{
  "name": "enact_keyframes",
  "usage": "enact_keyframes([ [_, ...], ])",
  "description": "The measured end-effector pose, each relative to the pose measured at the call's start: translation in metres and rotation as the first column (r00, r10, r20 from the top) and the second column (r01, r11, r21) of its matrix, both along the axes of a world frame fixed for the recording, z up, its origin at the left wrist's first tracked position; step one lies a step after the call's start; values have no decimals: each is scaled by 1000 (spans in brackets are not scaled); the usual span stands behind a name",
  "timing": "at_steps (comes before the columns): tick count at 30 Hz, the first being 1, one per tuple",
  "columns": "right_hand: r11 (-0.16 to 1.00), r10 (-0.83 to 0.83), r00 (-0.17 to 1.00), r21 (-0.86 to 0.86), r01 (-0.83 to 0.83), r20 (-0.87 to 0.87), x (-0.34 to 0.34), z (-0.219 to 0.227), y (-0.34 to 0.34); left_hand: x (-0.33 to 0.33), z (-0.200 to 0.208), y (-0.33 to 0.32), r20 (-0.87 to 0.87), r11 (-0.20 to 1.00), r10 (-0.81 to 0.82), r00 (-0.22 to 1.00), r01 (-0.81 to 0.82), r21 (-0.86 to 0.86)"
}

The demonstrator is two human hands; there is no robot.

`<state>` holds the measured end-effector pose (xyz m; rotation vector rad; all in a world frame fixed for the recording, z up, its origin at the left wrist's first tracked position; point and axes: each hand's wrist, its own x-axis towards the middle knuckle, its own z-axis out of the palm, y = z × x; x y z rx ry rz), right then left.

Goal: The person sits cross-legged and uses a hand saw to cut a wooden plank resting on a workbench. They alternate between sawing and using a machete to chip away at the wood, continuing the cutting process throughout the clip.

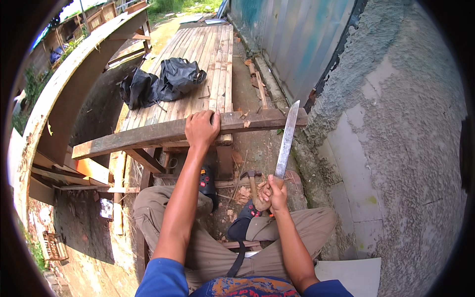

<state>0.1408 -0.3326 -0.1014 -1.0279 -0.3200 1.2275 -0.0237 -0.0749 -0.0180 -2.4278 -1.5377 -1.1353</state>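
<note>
Clasping the wooden beam (163, 133) from above, the left hand (203, 128) has it extending to both sides; the right hand (273, 194) grips a machete (284, 157), its blade (288, 138) jutting forward from that hand.

My left hand (202, 128) grips a long dark-brown wooden beam (148, 135); my right hand (274, 194) holds a straight steel-bladed machete (287, 143). Beyond, crumpled black plastic (179, 78) lies on a pale slatted platform (200, 42).
</note>
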Motion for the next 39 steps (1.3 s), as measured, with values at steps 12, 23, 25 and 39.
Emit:
enact_keyframes([
  [12,994,-98,942,-14,109,322,-18,-71,-76,50,9,-20,120,961,-221,968,237,-140],
  [23,999,-31,944,-24,41,329,-37,-55,-76,21,25,16,252,974,-6,968,63,-219],
  [25,1000,-9,937,-11,13,350,-41,-36,-62,14,21,16,-42,956,66,997,-75,-283],
  [39,914,-179,963,397,87,200,-9,90,72,27,26,4,-56,965,73,996,-85,-249],
])
